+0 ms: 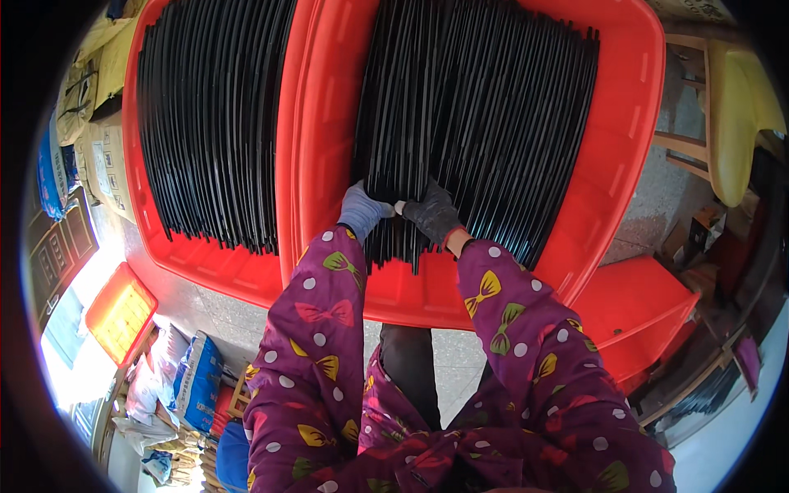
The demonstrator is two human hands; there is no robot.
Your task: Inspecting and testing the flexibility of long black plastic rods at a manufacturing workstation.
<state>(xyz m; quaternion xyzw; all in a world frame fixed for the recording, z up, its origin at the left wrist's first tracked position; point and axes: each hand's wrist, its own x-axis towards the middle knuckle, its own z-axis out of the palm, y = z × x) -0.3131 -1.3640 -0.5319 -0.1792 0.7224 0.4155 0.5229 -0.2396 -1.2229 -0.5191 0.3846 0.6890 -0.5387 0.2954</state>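
Note:
Long thin black rods (pixel 501 148) lie side by side in a large red tub (pixel 625 107) in front of me. My left hand (pixel 364 210), in a pale blue-grey glove, wraps the left side of a bunch of these rods near their close ends. On the bunch's right side is my right hand (pixel 433 215), in a dark grey glove with a light thumb tip. The two thumbs nearly meet over the rods. The fingers behind the bunch are hidden. Some rod ends (pixel 403 259) stick out below my hands, slightly uneven.
A second red tub (pixel 292 156) with more black rods (pixel 214 123) stands against the first on the left. To the right are a yellow chair (pixel 735 115) and a red bin (pixel 641 296). Sacks (pixel 197 382) and an orange-red tray (pixel 123 312) sit at lower left.

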